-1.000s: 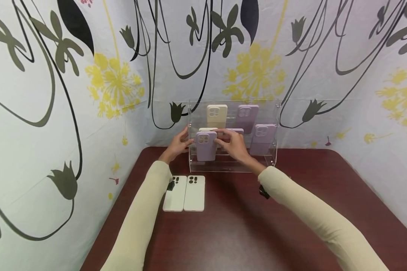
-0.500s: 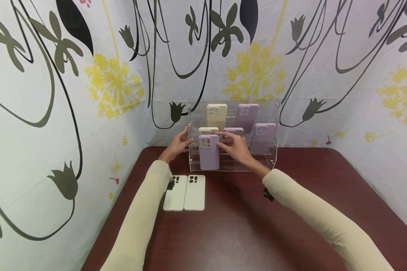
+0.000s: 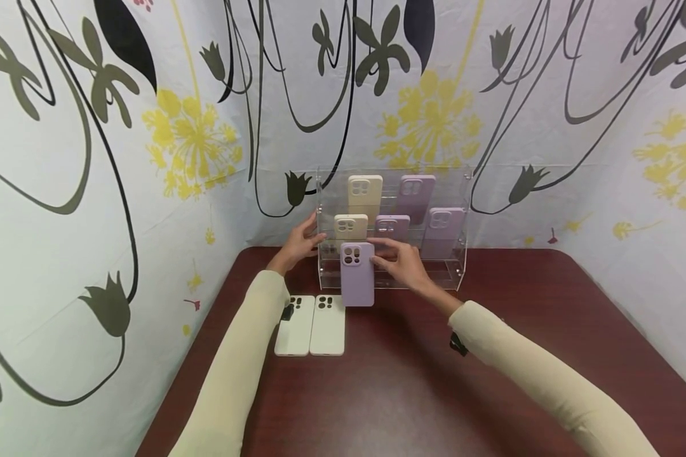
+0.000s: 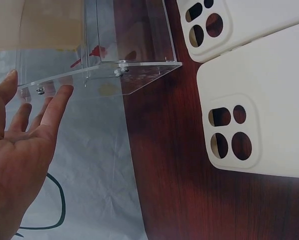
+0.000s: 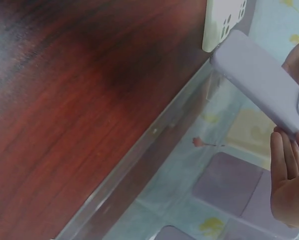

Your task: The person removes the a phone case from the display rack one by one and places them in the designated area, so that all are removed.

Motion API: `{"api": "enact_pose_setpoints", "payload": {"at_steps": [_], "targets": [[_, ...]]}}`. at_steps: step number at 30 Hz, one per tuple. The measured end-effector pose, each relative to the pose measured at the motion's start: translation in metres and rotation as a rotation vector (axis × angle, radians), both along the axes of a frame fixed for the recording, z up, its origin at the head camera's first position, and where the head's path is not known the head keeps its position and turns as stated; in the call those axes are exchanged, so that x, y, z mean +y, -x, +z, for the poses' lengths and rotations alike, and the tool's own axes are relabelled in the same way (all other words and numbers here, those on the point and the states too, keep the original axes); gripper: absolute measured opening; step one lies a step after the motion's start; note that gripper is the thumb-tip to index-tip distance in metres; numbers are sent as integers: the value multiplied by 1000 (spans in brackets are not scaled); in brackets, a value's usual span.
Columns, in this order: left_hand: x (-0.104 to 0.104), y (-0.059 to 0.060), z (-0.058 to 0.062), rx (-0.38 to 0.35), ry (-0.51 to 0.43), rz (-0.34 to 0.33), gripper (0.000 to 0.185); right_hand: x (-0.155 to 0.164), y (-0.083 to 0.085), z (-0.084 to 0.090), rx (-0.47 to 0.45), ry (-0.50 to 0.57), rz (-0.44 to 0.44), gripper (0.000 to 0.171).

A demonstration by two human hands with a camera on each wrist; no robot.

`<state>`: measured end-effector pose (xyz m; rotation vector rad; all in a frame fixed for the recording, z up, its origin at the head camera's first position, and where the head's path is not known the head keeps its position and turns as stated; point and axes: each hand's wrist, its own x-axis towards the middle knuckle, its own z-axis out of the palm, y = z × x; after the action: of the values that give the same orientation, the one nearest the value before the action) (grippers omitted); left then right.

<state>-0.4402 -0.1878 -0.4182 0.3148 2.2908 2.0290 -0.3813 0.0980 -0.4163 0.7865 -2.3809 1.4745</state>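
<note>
My right hand pinches a lilac phone case by its upper right edge and holds it upright in front of the clear acrylic display rack; the right wrist view shows the same lilac case in my fingers. My left hand rests with straight fingers against the rack's left side wall, palm open. On the rack's tiers stand two cream cases and three lilac cases.
Two white phone cases lie side by side on the dark red table beside my left forearm, also seen as white cases in the left wrist view. Patterned fabric walls close in on three sides.
My right hand has drawn the lilac case out of the rack's front tier, down and towards me. The left hand has stayed on the rack's side.
</note>
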Motion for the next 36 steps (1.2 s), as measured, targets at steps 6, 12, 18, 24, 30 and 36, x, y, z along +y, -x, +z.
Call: {"api": "enact_pose_setpoints", "payload": {"at_steps": [6,12,18,24,30,36], "targets": [[0,-1,1,-1,-7,-1,78,4,-5,-9,-52,-18,-13,45],[0,-3,3,1,8,3,78,6,-8,-19,-52,-47,-32,45],[0,-4,4,-7,6,2,78,8,-8,-31,-88,-78,-58,46],[0,-4,3,-8,2,0,78,8,-8,-39,-175,9,-12,47],[0,-4,4,-6,3,-3,78,8,-8,-47,-214,-12,-28,46],[0,-4,3,-13,4,-7,79,9,-10,-62,-273,22,5,44]]}}
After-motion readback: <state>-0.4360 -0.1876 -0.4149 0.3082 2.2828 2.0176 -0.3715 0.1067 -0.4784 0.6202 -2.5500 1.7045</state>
